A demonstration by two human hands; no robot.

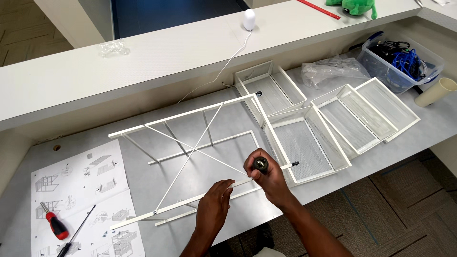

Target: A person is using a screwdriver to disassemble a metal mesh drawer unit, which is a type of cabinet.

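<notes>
the white wire frame (190, 157) lies flat on the grey desk (157, 185), filling the middle of it, with its long axis running from lower left up to upper right, roughly in line with the desk's front edge; the crossed diagonal braces meet near its centre. its right end points toward the white mesh baskets (309, 138) that lie just beside it, and the near long rail sits closest to you.

your left hand (213, 207) rests on that near rail, fingers laid together and flat along the bar, pressing it down. your right hand (266, 178) is closed in a fist around the black-capped screwdriver handle (260, 164), fingers wrapped tight, the tool standing nearly upright over the rail's right end.

to do this well, i judge you should keep the tool square to the rail, so it does not slip off the fastener, and keep the left hand close enough to stop the light frame from twisting or lifting. turn steadily with downward pressure; the thin bars look easy to bend.

the instruction sheet (85, 200) lies at the far left, with a red-handled screwdriver (54, 223) on it.
</notes>
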